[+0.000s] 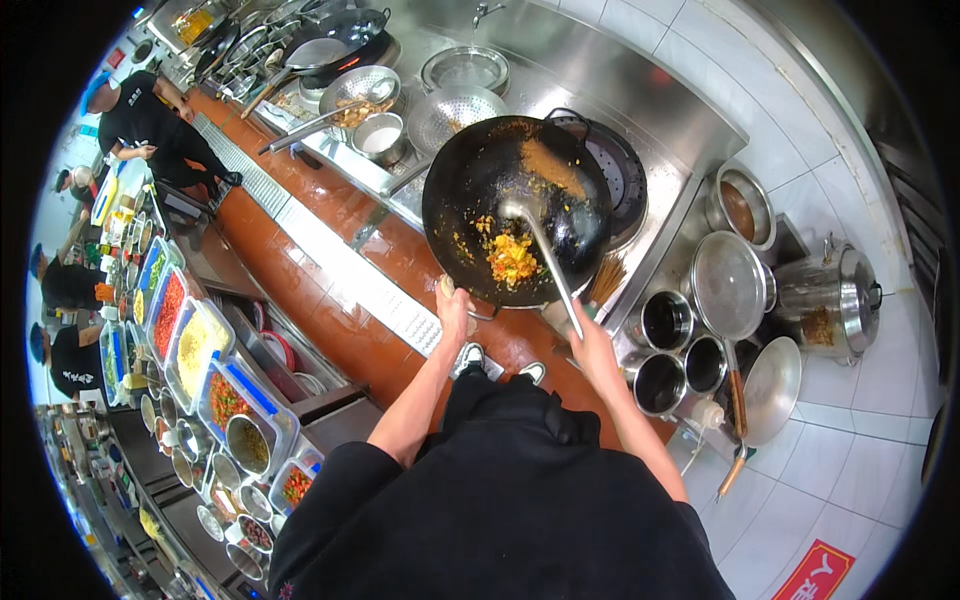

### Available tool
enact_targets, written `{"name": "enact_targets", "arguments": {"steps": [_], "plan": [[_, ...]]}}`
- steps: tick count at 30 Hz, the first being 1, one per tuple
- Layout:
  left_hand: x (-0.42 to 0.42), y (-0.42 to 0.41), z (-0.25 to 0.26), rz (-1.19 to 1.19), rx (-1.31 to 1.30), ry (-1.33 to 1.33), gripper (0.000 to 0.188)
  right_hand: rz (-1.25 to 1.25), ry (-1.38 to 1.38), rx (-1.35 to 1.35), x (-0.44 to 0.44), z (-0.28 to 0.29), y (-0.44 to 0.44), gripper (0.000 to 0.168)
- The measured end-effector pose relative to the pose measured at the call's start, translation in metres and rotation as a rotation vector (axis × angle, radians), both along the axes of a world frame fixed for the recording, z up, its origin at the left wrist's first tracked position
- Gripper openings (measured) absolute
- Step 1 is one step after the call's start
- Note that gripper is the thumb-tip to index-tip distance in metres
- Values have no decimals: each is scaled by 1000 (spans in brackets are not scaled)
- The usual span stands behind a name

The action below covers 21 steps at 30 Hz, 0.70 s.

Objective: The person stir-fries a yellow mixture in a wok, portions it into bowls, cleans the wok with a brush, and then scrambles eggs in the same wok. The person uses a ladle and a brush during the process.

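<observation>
A black wok (465, 165) is in front of me, partly over the burner ring (634, 172). Yellow-orange food with green bits (512, 260) lies in its near part, and brown residue coats the far wall. My left hand (453, 311) is closed at the wok's near left rim, around something pale that looks like a folded cloth (447, 286). In my right hand (594, 346) is the handle of a metal ladle (551, 262). The ladle's bowl rests inside the wok, just beyond the food.
Beyond the wok are a perforated strainer (450, 112) and a steel pot of white contents (379, 139). Steel pots of dark liquid (666, 320) and a fine sieve (726, 285) stand right. Left, ingredient tubs (196, 349) line a counter; a co-worker (139, 112) stands farther off.
</observation>
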<state>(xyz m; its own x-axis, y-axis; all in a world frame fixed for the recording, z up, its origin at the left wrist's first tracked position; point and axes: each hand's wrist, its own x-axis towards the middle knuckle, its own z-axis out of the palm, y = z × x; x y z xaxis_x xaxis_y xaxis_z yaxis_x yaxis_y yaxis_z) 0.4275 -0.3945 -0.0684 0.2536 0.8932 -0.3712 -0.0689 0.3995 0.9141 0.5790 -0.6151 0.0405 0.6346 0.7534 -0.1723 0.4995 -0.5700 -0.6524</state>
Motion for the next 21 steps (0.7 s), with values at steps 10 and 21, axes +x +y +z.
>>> {"name": "enact_targets", "arguments": {"steps": [10,21], "plan": [[-8,21,27,-19,292,198,51,-386,871,91,24,45,-47,56],[12,-19,67,10,270,153,54,-687,2715,568,-34,127,-43,22]]}}
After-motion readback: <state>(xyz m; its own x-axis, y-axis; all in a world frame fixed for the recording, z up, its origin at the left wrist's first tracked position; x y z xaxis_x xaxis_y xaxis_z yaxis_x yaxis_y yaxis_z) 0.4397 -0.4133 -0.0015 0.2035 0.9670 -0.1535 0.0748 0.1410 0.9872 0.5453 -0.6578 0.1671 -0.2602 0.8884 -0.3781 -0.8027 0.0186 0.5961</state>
